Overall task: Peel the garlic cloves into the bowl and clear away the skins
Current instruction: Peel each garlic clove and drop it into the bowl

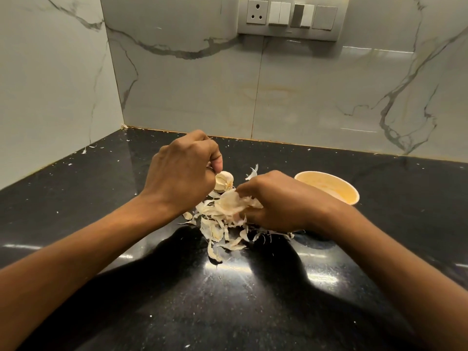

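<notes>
We see the black worktop (pixel 101 198) closed in by pale veined wall tiles (pixel 177 92) at the back and on the left, the two meeting in a corner; a switch panel (pixel 291 17) sits high on the back wall; broad bare stretches of worktop lie left of the arms and along the near side, and more lies to the right beyond the bowl (pixel 353 197).

The left hand (pixel 181 173) hangs above the worktop with its fingers (pixel 216 162) curled down round a garlic bulb (pixel 224 181), gripping it from above; the right hand (pixel 278 201) sits just beside it, its fingers (pixel 247 190) bunched and pinching a loose skin (pixel 231 203) that touches the bulb's underside; the bowl stands just behind this hand, partly hidden by it, and we cannot tell what lies inside.

The worktop is glossy, speckled stone showing bright reflections; the bulb is rounded, creamy and ribbed; the peeled skins (pixel 220 231) are thin, papery curls heaped beneath both hands, with tiny white flecks scattered further out; the bowl is round and pale yellow with a smooth rim.
</notes>
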A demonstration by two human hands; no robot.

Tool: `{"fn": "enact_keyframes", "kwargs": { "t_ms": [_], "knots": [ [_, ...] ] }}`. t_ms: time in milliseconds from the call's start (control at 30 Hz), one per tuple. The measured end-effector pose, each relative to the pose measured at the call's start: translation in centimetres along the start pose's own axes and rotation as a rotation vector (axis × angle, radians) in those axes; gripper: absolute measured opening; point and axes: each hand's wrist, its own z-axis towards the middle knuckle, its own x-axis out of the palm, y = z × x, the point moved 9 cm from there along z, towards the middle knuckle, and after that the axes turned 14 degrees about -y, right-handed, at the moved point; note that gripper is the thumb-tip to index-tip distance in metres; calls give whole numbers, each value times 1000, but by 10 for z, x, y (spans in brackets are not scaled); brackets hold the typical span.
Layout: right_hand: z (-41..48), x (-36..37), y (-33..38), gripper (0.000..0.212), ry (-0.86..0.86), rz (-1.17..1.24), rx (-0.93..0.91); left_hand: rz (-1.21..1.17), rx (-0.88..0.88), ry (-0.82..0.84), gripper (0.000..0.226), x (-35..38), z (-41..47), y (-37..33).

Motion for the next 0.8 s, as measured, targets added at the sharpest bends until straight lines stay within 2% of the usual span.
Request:
{"fn": "enact_keyframes", "kwargs": {
  "t_ms": [367,633,733,800],
  "knots": [
    [5,-13,-8,34,-136,75,69,44,-44,94,33,4,1,3],
    [2,-29,-14,39,-123,149,110,148,-143,434,7,22,-2,20],
    [-2,-45,-18,43,-103,152,129,140,-126,520,25,19,1,14],
    [-10,-54,-23,48,-26,146,145,69,-80,684,48,22,-4,2]
  ]
}}
